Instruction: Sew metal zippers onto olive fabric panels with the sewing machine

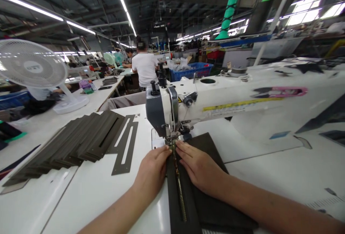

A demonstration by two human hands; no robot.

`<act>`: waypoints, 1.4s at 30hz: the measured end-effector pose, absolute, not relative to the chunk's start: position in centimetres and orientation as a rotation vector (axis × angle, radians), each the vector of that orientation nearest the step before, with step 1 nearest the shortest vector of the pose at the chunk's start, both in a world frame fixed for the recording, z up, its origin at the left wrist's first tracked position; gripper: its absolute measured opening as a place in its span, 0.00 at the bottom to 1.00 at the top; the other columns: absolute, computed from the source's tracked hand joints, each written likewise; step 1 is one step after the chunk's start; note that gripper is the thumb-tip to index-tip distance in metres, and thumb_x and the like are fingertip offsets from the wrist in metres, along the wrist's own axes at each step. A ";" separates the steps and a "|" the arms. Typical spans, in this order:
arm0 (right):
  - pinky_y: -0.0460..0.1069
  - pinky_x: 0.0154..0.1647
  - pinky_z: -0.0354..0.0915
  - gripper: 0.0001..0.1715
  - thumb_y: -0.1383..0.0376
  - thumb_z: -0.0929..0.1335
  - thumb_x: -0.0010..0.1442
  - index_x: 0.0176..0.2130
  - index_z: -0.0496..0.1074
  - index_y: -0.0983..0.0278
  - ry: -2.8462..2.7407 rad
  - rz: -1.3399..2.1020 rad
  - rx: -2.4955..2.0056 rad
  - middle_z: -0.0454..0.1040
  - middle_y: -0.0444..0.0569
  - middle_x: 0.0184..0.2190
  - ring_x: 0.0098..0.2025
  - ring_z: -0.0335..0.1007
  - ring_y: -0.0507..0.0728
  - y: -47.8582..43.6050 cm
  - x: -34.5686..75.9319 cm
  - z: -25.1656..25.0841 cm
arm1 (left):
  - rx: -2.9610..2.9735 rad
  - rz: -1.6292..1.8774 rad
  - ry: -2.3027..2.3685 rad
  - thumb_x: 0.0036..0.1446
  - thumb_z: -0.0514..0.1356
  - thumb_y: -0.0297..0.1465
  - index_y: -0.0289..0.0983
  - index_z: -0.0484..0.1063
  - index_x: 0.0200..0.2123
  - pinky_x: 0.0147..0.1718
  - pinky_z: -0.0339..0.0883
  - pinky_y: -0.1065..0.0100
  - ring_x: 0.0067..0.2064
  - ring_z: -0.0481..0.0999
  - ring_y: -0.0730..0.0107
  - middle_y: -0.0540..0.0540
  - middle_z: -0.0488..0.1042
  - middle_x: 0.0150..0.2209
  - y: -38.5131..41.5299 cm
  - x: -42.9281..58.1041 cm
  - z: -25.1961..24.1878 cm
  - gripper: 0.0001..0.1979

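A dark fabric piece point(212, 205) with a metal zipper point(179, 187) down its middle lies under the presser foot point(171, 140) of a white sewing machine point(229, 101). My left hand point(152, 167) rests flat on the fabric just left of the zipper, fingers stretched toward the foot. On the other side of the zipper my right hand point(198, 165) presses flat on the fabric, fingers together and extended. Neither hand grips anything.
A fanned stack of dark slotted fabric strips point(78, 139) lies on the table to the left. A white desk fan point(32, 67) stands at far left. Pink-handled snips point(280, 91) lie on the machine arm. A person in a white shirt point(145, 67) works beyond, near a blue crate point(192, 70).
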State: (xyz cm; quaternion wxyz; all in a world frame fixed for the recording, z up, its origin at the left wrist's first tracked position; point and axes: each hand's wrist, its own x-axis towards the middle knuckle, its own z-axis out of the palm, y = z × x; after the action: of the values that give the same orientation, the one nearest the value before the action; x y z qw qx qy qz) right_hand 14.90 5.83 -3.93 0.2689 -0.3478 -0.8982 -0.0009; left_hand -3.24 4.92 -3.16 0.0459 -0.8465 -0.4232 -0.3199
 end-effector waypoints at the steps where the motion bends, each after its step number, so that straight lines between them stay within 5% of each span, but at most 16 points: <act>1: 0.56 0.56 0.59 0.23 0.74 0.55 0.58 0.50 0.65 0.80 -2.433 0.001 -0.931 0.65 0.64 0.51 0.55 0.60 0.62 5.9 15.0 -3.8 | -2.626 -0.969 -1.206 0.55 0.50 0.20 0.35 0.68 0.41 0.41 0.71 0.62 0.43 0.73 0.64 0.41 0.74 0.42 5.1 -3.3 -3.3 0.13; 11: 0.53 0.58 0.55 0.22 0.73 0.57 0.58 0.49 0.66 0.81 -2.453 -0.017 -0.905 0.65 0.65 0.51 0.56 0.58 0.62 6.3 15.0 -3.6 | -2.701 -0.912 -1.001 0.56 0.49 0.21 0.35 0.70 0.40 0.40 0.73 0.65 0.40 0.76 0.66 0.42 0.75 0.38 5.9 -3.6 -3.0 0.14; 23: 0.54 0.52 0.63 0.22 0.75 0.54 0.58 0.46 0.69 0.78 -2.463 -0.146 -0.777 0.70 0.63 0.47 0.50 0.66 0.61 7.4 15.4 -4.3 | -2.742 -0.767 -1.162 0.57 0.49 0.23 0.33 0.70 0.40 0.37 0.72 0.64 0.38 0.74 0.65 0.41 0.72 0.36 5.4 -3.3 -2.9 0.11; 33: 0.56 0.52 0.60 0.15 0.70 0.61 0.57 0.45 0.69 0.69 -2.406 0.239 -0.790 0.67 0.57 0.48 0.51 0.61 0.61 7.0 15.7 -3.2 | -2.729 -0.591 -1.344 0.56 0.52 0.24 0.34 0.68 0.41 0.34 0.70 0.64 0.35 0.73 0.65 0.43 0.68 0.37 5.4 -3.1 -2.8 0.10; 42: 0.53 0.39 0.59 0.08 0.74 0.65 0.44 0.29 0.66 0.65 -2.229 0.518 -1.116 0.68 0.47 0.30 0.36 0.63 0.57 6.8 14.0 -2.2 | -2.758 -0.651 -1.461 0.52 0.51 0.21 0.35 0.67 0.40 0.33 0.71 0.63 0.35 0.72 0.64 0.43 0.69 0.37 5.0 -3.2 -2.6 0.12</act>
State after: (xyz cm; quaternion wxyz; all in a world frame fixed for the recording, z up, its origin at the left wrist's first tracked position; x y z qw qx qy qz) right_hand 14.04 6.79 -2.17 0.2932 -0.4192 -0.8370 0.1943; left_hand -3.16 5.01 -2.56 -0.0236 -0.8648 -0.4582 -0.2041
